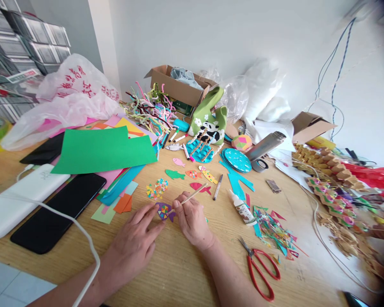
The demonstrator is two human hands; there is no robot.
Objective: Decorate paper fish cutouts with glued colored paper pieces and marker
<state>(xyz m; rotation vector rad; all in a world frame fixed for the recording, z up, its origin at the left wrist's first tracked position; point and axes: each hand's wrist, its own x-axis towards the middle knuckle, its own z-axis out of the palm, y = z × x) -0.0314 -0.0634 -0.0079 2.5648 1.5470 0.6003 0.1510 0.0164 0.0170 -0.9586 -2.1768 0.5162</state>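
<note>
- Head view, biggest first: the wooden tabletop (179,264) carries everything named below.
- Green sheets (99,149) lie over a stack of coloured paper on the left, with a white device (22,204) and a black phone (59,213) nearer the person.
- Left hand (134,238): palm down, its grip wide, fingertips touching the purple fish at its left end and lower edge.
- Right hand (192,217): its grip is narrow, closed on the pale stick between thumb and fingers, just right of the fish's tail.
- Red-handled scissors (260,270) lie to the right of the right forearm, blades pointing away from the person.
- White glue bottle (243,209) lies on its side beyond the scissors, beside a heap of paper scraps (275,230).
- Pale stick (192,195): slanted, one end low over the purple fish, the other rising up and to the right.
- Purple fish (163,210): flat on the tabletop between the hands, its body covered with small coloured pieces.
- Green fish (175,174) and red fish (201,188), both smooth and plain, lie beyond the hands.
</note>
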